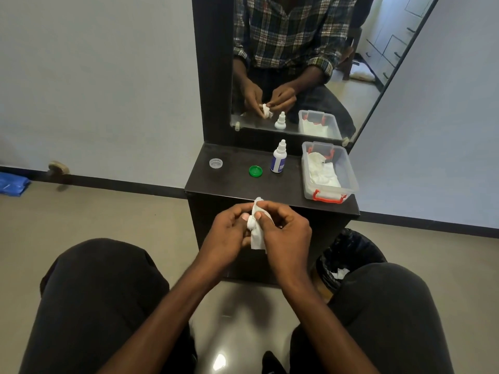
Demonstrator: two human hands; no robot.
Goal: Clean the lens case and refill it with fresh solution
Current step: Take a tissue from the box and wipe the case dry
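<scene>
Both hands meet over the near table edge, the left hand pinching a small tissue-wrapped piece, seemingly the lens case, which the right hand rubs with the tissue; the solution bottle stands at twelve o'clock, nearer the right hand.

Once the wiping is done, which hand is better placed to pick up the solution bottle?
Probably the right hand. The solution bottle stands on the right half of the dark shelf, closer to that hand. Both hands are busy: the left hand and the right grip the white tissue.
</scene>
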